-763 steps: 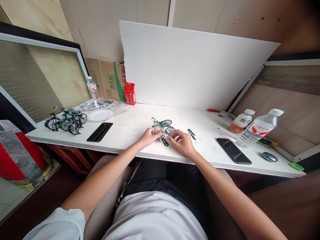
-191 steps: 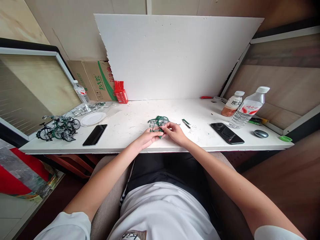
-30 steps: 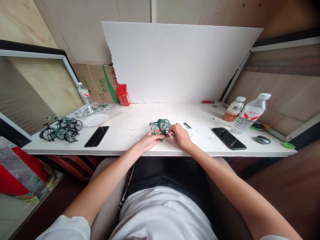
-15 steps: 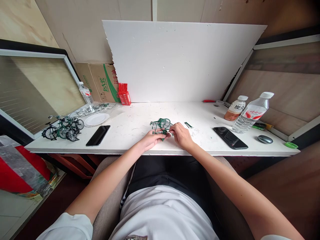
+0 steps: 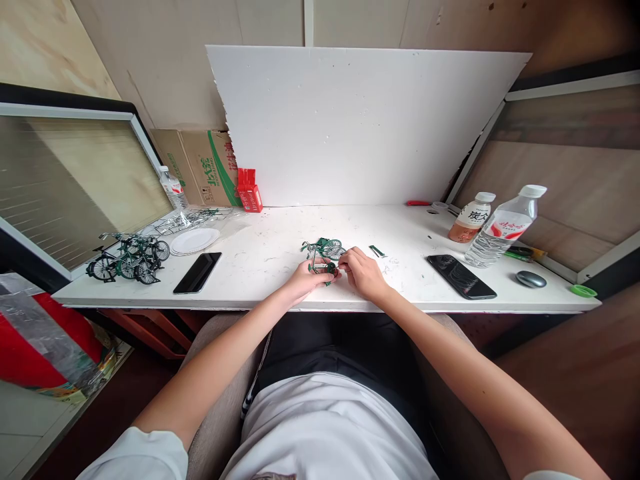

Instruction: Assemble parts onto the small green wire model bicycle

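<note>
A small green model bicycle (image 5: pixel 329 249) lies tipped over near the front edge of the white table. My left hand (image 5: pixel 303 280) is closed on its frame from the left, with thumb and fingers around the lower part. From the right, my right hand (image 5: pixel 364 272) pinches at the near end of the bicycle, by its crank or wheel. What sits between those fingertips is too small to make out. Just right of the bicycle lie thin green plastic parts (image 5: pixel 377 251).
Finished-looking model bicycles (image 5: pixel 129 257) cluster at the left, beside white plates (image 5: pixel 195 241) and a phone (image 5: pixel 197 272). At the right are another phone (image 5: pixel 461 276), two bottles (image 5: pixel 506 225) and a grey mouse (image 5: pixel 531 279). A white board (image 5: pixel 370 127) stands behind.
My left hand has shifted its hold slightly on the bicycle, and the frame has turned a little. My right fingers have moved slightly. The view has tilted a touch.
</note>
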A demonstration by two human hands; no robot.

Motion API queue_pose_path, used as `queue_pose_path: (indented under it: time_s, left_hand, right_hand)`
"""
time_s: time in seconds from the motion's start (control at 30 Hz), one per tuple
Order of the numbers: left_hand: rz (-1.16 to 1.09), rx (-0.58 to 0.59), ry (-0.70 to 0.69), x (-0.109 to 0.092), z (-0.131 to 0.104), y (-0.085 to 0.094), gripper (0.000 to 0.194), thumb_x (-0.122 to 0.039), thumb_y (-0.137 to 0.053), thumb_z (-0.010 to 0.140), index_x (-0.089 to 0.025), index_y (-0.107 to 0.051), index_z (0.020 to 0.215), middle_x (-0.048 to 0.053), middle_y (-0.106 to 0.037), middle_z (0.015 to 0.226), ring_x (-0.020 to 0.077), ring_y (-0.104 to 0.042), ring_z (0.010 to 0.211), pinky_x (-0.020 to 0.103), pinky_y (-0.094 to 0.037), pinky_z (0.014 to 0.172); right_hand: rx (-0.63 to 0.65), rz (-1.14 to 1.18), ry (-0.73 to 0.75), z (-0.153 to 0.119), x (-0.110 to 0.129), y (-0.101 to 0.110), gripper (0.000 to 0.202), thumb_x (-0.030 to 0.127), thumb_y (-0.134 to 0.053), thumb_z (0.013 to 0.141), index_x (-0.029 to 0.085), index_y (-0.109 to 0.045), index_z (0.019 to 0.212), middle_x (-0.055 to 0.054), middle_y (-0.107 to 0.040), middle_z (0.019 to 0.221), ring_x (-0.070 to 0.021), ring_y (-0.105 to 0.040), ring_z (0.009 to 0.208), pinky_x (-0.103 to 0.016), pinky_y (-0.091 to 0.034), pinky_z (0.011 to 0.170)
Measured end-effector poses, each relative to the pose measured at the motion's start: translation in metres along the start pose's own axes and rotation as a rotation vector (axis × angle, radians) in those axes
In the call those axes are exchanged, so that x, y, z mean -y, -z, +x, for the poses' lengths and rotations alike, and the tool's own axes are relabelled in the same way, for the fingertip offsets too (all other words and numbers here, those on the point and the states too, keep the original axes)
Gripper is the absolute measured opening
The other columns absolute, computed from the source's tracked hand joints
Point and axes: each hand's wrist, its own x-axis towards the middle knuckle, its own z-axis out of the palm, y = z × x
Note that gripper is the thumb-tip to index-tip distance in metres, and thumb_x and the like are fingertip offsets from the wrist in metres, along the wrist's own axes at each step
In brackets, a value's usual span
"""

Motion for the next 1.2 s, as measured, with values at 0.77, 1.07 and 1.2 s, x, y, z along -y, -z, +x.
queue_pose_path:
  time_s: [0.77,1.07,1.2]
  left_hand:
    - [0.186,-0.204,-0.304,0.016,0.009,-0.003,0.044,-0.008,-0.085,0.073,-0.015,-0.067,0.112,0.011,-0.079,0.106,0.0221,-0.077,0.099,0.042,-0.056,0.102]
    - [0.282,-0.288,-0.367,0.019,0.007,-0.002,0.043,-0.010,-0.085,0.075,-0.016,-0.067,0.114,0.012,-0.079,0.111,0.0216,-0.076,0.100,0.038,-0.057,0.098]
    - [0.286,-0.285,-0.346,0.017,0.005,-0.002,0.044,-0.014,-0.085,0.076,-0.017,-0.066,0.116,0.013,-0.078,0.113,0.0232,-0.075,0.103,0.039,-0.056,0.100]
  right_hand:
    - [0.073,-0.095,-0.095,0.002,0.004,0.008,0.026,0.022,-0.043,0.111,0.023,-0.051,0.086,-0.004,-0.059,0.075,-0.0205,-0.054,0.077,-0.034,-0.035,0.064]
    - [0.150,-0.056,-0.130,0.000,-0.002,0.003,0.042,0.034,-0.041,0.115,0.024,-0.049,0.074,-0.002,-0.056,0.067,-0.0191,-0.053,0.068,-0.033,-0.036,0.064]
    - [0.188,-0.050,-0.221,-0.001,0.000,0.003,0.042,0.037,-0.039,0.115,0.023,-0.053,0.079,-0.002,-0.058,0.069,-0.0181,-0.053,0.063,-0.032,-0.035,0.062]
